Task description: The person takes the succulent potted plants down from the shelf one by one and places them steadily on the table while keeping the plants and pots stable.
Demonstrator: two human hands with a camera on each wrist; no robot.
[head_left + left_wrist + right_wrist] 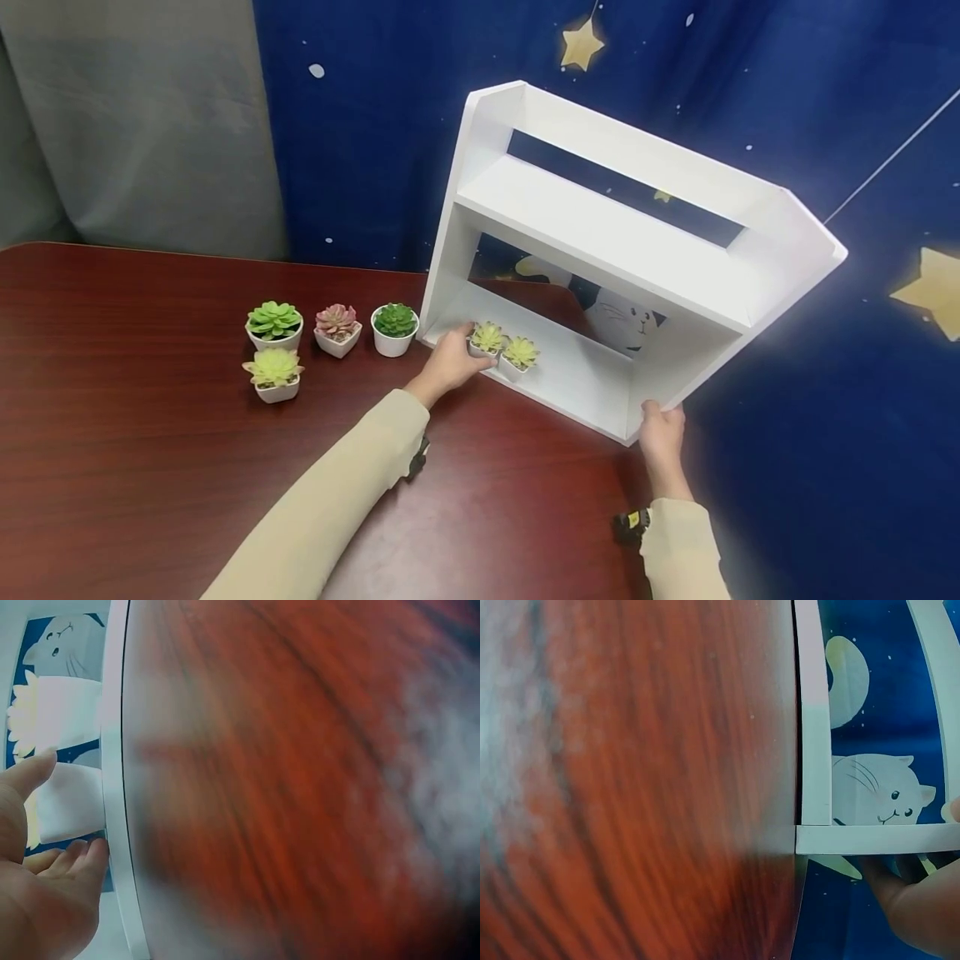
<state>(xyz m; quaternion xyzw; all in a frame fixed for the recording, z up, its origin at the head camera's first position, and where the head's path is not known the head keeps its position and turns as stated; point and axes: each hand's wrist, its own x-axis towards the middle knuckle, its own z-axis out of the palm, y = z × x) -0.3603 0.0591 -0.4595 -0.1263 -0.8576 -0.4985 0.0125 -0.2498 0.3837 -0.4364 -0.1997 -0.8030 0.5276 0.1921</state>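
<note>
A white two-tier shelf (600, 242) stands on the table. On its lower board, near the left end, sit two yellow-green succulents in small white pots, side by side. My left hand (448, 365) is around the left potted succulent (487, 337), thumb on one side and fingers on the other. The right potted succulent (519, 354) stands just beside it, near the thumb. In the left wrist view the white pot (71, 802) lies between thumb and fingers. My right hand (663, 437) grips the shelf's right side panel (885, 838) low down, partly hidden behind it.
Left of the shelf on the red-brown table (135, 467) stand a dark green succulent (394, 325), a pink succulent (337, 329), a bright green succulent (274, 323) and a yellow-green succulent (274, 375), all in white pots. A blue starry curtain (360, 125) hangs behind.
</note>
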